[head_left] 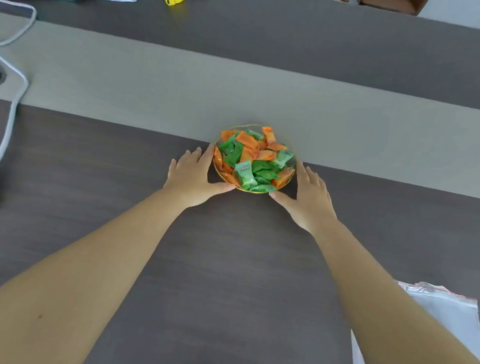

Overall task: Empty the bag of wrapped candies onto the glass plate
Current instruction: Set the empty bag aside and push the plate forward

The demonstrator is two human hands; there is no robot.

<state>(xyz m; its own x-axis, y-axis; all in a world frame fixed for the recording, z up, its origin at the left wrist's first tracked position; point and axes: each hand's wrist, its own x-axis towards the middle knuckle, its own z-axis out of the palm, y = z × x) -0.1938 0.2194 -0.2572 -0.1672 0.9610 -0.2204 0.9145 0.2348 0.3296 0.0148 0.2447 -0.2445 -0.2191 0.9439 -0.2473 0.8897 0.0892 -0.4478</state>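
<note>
From the head view I have my left hand point(194, 172) and right hand point(310, 192) spread open, cupping the rim of the small round glass plate point(289, 178) on the dark wood-grain tabletop point(226, 253). It is heaped with green and orange wrapped candies point(253, 161). The clear plastic bag point(451, 310) lies flat and apparently empty by my right forearm, so I judge the pouring done; next I only need to steady the plate and lift my hands away.

Head view: worn on the head, looking forward and down along both forearms, table point(225, 267) close below.
Shared views: only one.
</note>
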